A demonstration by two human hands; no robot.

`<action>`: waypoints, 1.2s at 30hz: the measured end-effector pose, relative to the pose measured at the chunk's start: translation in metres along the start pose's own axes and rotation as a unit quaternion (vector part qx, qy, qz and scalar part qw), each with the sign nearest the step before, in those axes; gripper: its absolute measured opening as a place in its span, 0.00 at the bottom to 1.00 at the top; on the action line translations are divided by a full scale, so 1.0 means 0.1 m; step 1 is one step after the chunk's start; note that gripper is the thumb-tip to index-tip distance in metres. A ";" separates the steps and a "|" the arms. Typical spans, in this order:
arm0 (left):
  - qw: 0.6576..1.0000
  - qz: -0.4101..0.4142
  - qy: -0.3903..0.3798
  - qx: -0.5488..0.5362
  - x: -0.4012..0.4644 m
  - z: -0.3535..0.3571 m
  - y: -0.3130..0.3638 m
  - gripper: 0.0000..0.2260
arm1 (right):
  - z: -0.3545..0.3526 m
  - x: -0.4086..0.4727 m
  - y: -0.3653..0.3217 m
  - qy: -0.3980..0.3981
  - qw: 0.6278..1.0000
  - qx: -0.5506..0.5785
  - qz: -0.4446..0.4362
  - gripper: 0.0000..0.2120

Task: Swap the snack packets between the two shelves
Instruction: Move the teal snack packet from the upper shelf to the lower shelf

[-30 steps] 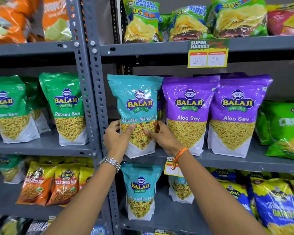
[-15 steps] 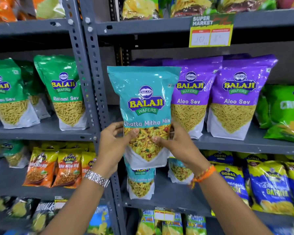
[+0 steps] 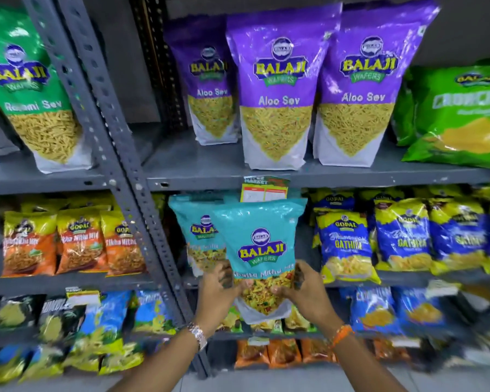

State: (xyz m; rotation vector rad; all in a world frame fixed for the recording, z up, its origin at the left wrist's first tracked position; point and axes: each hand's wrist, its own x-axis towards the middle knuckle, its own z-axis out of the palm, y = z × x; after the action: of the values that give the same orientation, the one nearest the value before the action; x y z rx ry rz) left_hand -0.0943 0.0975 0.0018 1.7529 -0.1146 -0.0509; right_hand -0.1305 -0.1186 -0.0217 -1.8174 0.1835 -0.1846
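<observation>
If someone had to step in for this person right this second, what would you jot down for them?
Left hand and right hand: both grip the lower part of one teal Khatta Mitha Mix packet, held upright in front of the lower shelf.
Another teal packet already stands on that lower shelf, just behind and left of the held one.
Three purple Aloo Sev packets stand on the upper shelf; its left front corner is bare.
Done: teal packets are off the upper shelf.
Left: set the held packet down, then move the Aloo Sev packets.
</observation>
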 end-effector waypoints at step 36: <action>0.997 -0.030 -0.016 0.075 1.54 0.90 -0.59 0.23 | -0.27 1.54 0.59 0.042 0.991 -0.098 0.080 0.31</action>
State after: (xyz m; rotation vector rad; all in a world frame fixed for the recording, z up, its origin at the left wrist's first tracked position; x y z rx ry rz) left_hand 0.0525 0.0037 -0.0687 1.9069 -0.0902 -0.1173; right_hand 0.0121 -0.1929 -0.0676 -1.9809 0.4176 -0.1347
